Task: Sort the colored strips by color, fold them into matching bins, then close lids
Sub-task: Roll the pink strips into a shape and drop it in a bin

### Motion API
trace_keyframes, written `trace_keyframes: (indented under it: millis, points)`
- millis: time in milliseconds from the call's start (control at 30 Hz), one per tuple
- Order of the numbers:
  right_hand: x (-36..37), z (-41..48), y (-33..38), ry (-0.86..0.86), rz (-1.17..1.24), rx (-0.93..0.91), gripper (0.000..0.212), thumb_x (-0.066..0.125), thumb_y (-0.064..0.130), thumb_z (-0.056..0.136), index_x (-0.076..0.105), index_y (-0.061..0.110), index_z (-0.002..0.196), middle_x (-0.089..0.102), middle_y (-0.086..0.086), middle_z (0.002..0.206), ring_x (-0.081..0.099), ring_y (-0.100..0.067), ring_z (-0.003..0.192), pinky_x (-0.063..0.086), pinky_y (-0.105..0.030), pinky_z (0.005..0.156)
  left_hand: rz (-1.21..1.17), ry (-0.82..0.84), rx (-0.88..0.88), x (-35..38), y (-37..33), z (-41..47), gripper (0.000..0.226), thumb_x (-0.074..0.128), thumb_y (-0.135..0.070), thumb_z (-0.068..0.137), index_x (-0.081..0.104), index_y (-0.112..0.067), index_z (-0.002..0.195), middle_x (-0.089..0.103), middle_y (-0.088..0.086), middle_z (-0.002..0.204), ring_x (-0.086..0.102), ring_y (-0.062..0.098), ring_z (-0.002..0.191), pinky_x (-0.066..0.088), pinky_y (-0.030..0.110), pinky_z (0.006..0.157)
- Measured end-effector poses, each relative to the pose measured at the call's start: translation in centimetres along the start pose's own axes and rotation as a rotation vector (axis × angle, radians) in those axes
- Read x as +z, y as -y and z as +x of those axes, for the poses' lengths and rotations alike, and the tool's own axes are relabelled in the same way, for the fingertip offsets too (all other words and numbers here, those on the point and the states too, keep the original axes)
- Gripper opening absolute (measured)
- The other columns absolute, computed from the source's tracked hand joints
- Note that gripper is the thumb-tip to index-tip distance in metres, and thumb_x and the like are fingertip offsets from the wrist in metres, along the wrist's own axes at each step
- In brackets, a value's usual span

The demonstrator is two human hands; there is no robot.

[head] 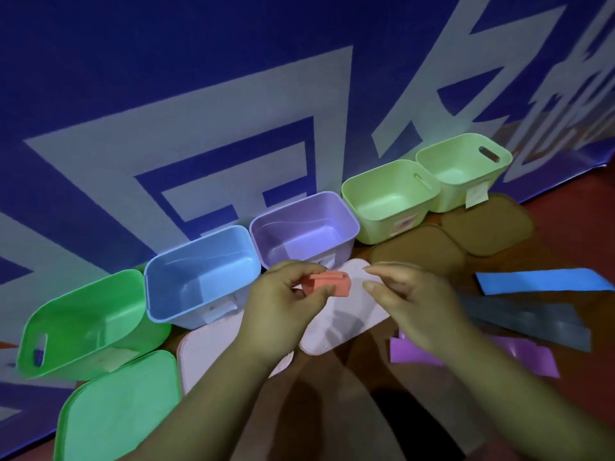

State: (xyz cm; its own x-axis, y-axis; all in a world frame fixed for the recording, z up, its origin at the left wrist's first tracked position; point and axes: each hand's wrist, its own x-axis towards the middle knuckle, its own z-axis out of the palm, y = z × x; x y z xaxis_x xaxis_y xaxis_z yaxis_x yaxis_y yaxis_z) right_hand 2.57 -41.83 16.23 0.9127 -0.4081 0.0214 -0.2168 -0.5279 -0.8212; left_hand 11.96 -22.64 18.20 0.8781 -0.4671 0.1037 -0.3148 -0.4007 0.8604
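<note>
My left hand [283, 307] pinches a folded orange strip [327, 283] in front of the purple bin [346, 241]. Just to its right, my right hand [409, 301] hovers with fingers loosely curled and holds nothing. A row of open bins runs along the wall: a green bin [53, 347], a blue bin [156, 304], the purple one, and two light green bins [352, 194] [499, 158]. Flat on the surface at the right lie a blue strip [542, 281], a dark grey strip [532, 321] and a purple strip [519, 354].
Lids lie in front of the bins: a green lid [116, 410], two pale pink lids [206, 354] [352, 314] and two brown lids [419, 251] [486, 227]. A blue banner wall [166, 94] stands right behind the bins.
</note>
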Motion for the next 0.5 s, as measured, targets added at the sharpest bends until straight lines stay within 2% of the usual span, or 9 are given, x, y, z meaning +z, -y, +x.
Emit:
trace_keyframes:
  millis: [67,167,233,367,500]
  points:
    - [-1.8,3.5,-2.9,0.048,-0.118,-0.006,0.031,0.066,0.036,0.090,0.068,0.030,0.121,0.063,0.014,0.128,0.058,-0.008,0.121,0.043,-0.024,0.104,0.094,0.014,0.009,2.5,0.1,3.5,0.020,0.080,-0.025,0.078,0.073,-0.039,0.092,0.069,-0.019,0.094,0.062,-0.001,0.090,0.046,0.009,0.077]
    - [-4.2,9.3,-7.6,0.086,-0.312,0.028,0.046,0.059,0.049,0.092,0.059,0.030,0.134,0.047,0.005,0.149,0.042,-0.015,0.138,0.032,-0.028,0.113,0.197,0.029,0.017,6.4,0.3,9.1,0.010,0.077,-0.032,0.081,0.074,-0.037,0.090,0.068,-0.018,0.091,0.060,0.000,0.089,0.047,0.013,0.079]
    - [-5.2,13.0,-10.8,0.089,-0.455,-0.037,0.056,0.049,0.059,0.092,0.052,0.031,0.140,0.039,0.000,0.156,0.031,-0.020,0.144,0.030,-0.036,0.117,0.256,0.021,0.019,8.8,0.4,12.8,0.011,0.075,-0.032,0.081,0.074,-0.036,0.092,0.066,-0.019,0.090,0.058,0.000,0.087,0.049,0.016,0.078]
    - [-6.3,19.3,-15.5,0.144,-0.622,-0.058,0.061,0.043,0.060,0.094,0.036,0.034,0.149,0.020,-0.005,0.163,0.008,-0.028,0.152,0.018,-0.043,0.120,0.390,0.079,-0.027,13.0,1.1,19.5,0.017,0.072,-0.031,0.084,0.073,-0.035,0.101,0.062,-0.020,0.094,0.052,-0.002,0.086,0.043,0.011,0.076]
    - [-6.8,24.0,-18.6,0.130,-0.775,-0.066,0.066,0.031,0.067,0.092,0.031,0.037,0.150,0.013,-0.011,0.165,-0.002,-0.040,0.151,0.007,-0.054,0.121,0.490,0.164,0.019,16.2,1.8,25.3,0.017,0.072,-0.029,0.082,0.074,-0.032,0.099,0.067,-0.012,0.100,0.057,0.006,0.090,0.048,0.022,0.081]
